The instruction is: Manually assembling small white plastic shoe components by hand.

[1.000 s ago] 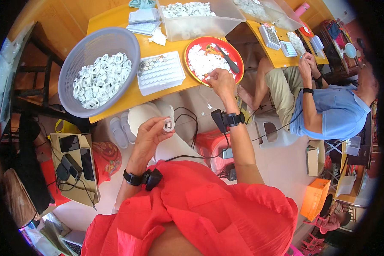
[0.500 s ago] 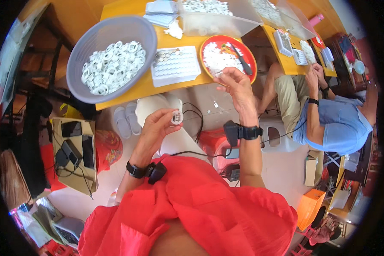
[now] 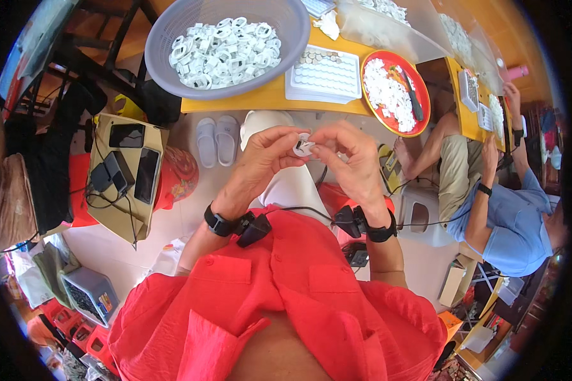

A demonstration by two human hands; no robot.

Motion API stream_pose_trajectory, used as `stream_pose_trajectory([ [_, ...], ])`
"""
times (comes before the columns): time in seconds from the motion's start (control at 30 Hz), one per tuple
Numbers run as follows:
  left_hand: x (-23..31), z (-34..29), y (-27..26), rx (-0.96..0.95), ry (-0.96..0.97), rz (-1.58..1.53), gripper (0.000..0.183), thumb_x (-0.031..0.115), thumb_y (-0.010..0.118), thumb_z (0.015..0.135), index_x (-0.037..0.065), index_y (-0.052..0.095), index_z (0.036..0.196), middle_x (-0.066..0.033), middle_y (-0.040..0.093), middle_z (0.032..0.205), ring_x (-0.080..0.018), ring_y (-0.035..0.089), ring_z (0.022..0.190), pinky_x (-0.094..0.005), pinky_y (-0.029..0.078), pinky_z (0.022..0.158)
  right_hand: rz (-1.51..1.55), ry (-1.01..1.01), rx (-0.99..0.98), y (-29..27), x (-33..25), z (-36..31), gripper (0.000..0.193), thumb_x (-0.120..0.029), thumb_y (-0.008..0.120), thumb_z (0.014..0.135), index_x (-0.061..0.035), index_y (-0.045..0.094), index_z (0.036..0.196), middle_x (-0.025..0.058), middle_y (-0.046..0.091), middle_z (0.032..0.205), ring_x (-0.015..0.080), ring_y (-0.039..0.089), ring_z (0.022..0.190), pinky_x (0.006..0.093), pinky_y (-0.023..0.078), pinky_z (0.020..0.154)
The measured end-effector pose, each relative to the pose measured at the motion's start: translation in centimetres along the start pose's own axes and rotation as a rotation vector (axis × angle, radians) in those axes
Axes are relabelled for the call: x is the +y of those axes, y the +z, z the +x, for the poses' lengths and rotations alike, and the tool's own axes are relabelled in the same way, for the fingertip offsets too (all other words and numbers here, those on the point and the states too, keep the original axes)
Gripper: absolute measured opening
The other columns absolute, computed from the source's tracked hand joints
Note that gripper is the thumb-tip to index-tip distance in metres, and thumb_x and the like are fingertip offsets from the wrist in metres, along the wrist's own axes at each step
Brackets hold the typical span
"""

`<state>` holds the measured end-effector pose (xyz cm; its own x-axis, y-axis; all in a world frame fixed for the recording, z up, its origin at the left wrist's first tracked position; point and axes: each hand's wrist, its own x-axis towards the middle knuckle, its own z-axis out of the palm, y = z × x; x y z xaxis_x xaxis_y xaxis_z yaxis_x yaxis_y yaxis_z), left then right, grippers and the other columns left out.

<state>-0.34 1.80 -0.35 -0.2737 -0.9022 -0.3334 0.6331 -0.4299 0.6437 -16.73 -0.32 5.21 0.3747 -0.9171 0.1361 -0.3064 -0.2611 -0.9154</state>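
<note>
My left hand (image 3: 267,155) pinches a small round white plastic part (image 3: 303,146) between thumb and fingertips, with dark and metallic bits showing on its face. Right against that part, the thumb and fingertips of my right hand (image 3: 354,159) are pressed together at its edge. A bit of white shows among the right fingers; most of what they hold is covered. Both hands are above my lap, in front of the table edge.
On the yellow table (image 3: 229,105) stand a grey basket (image 3: 159,47) of white rings, a white tray (image 3: 324,84) with round metal pieces, and a red plate (image 3: 397,129) with white bits and a dark-handled tool. A co-worker (image 3: 508,216) sits at the right. A cardboard box (image 3: 111,222) with phones lies left.
My right hand has come back from the red plate to the round part in my left hand. The left hand has risen slightly and moved right. The view has shifted, too.
</note>
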Motion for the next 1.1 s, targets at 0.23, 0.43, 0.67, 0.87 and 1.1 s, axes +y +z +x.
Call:
stream_pose_trajectory([
  [0.23, 0.0, 0.0, -0.2, 0.004, 0.002, 0.059, 0.021, 0.013, 0.055, 0.085, 0.0, 0.059, 0.102, -0.006, 0.061, 0.088, -0.011, 0.059, 0.07, -0.0219, 0.053, 0.063, -0.084, -0.075, -0.045, 0.3, 0.2, 0.4, 0.012, 0.003, 0.062, 0.071, -0.0001, 0.061, 0.082, 0.0072, 0.055, 0.071, 0.0138, 0.052, 0.057, 0.0257, 0.041, 0.051],
  [0.43, 0.0, 0.1, -0.4, -0.016, -0.008, 0.072, 0.023, 0.013, 0.055, 0.085, 0.0, 0.059, 0.103, -0.0065, 0.061, 0.087, -0.0115, 0.06, 0.07, -0.0223, 0.053, 0.063, -0.076, -0.079, -0.078, 0.3, 0.3, 0.7, 0.011, 0.003, 0.061, 0.071, 0.0001, 0.062, 0.081, 0.0075, 0.056, 0.07, 0.0143, 0.051, 0.054, 0.026, 0.041, 0.05],
  [0.67, -0.4, 0.1, -0.6, 0.004, -0.014, 0.072, 0.023, 0.013, 0.055, 0.085, -0.001, 0.059, 0.102, -0.0085, 0.061, 0.089, -0.0129, 0.06, 0.071, -0.0231, 0.053, 0.064, -0.108, -0.049, -0.067, 0.6, 0.4, 0.5, 0.01, 0.003, 0.062, 0.07, -0.0002, 0.061, 0.08, 0.0074, 0.056, 0.07, 0.0152, 0.052, 0.055, 0.0266, 0.041, 0.05],
  [0.87, -0.3, 0.2, -0.1, 0.02, -0.006, 0.083, 0.023, 0.012, 0.055, 0.085, -0.002, 0.058, 0.102, -0.0087, 0.061, 0.09, -0.0124, 0.059, 0.071, -0.0231, 0.053, 0.066, -0.136, -0.137, 0.058, 1.4, 1.0, 0.1, 0.009, 0.004, 0.062, 0.07, -0.0005, 0.06, 0.078, 0.0072, 0.054, 0.071, 0.016, 0.053, 0.056, 0.0268, 0.041, 0.05],
  [1.1, -1.1, 0.2, -0.3, -0.001, -0.014, 0.094, 0.021, 0.011, 0.052, 0.086, 0.0, 0.059, 0.103, -0.0077, 0.061, 0.092, -0.0128, 0.06, 0.077, -0.026, 0.053, 0.071, -0.226, -0.144, 0.126, 1.7, 1.3, -0.7, 0.018, 0.006, 0.06, 0.068, -0.0018, 0.058, 0.084, 0.0083, 0.056, 0.074, 0.02, 0.056, 0.059, 0.0276, 0.045, 0.05],
])
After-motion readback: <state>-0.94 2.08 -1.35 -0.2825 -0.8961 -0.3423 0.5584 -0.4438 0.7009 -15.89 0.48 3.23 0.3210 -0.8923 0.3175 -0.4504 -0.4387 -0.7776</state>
